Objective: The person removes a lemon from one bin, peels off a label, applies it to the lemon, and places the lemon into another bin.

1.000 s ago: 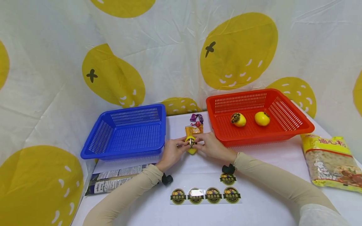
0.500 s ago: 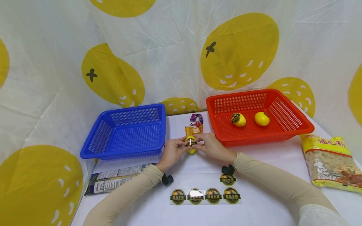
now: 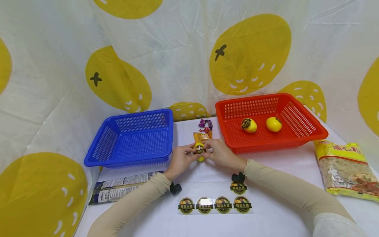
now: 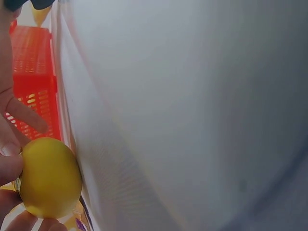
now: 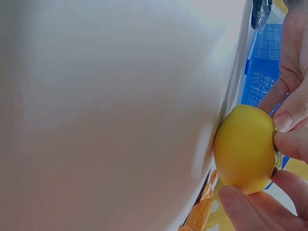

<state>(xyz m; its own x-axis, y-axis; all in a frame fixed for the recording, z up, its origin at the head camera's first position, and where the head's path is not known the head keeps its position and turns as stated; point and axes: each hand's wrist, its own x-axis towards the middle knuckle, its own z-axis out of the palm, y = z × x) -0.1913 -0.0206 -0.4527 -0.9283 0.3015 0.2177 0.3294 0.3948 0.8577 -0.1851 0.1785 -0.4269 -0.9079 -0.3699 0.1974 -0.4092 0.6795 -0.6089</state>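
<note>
A smooth yellow fruit (image 3: 201, 159) is held between both hands at the middle of the table. On its near side is a round black-and-gold sticker (image 3: 200, 150), whose lettering faces the head camera. My left hand (image 3: 180, 160) grips the fruit from the left, its thumb and fingertips by the sticker's edge. From the right, my right hand (image 3: 222, 152) holds the same fruit with curled fingers. Both wrist views show the fruit's bare yellow side (image 4: 50, 178), with fingertips meeting around it. The sticker shows there only edge-on, so how flat it lies is hard to tell.
A blue basket (image 3: 128, 161) stands left; a red basket (image 3: 275, 144) with two yellow fruits (image 3: 274, 124) stands right. Small wrapped snacks (image 3: 204, 135) lie behind the hands. A sticker sheet (image 3: 214, 209) lies in front, dark packets (image 3: 118, 194) left, a pasta bag (image 3: 344, 171) far right.
The sticker on the held fruit has come to face the head camera more squarely, its lettering now level and readable. Both hands keep nearly the same place.
</note>
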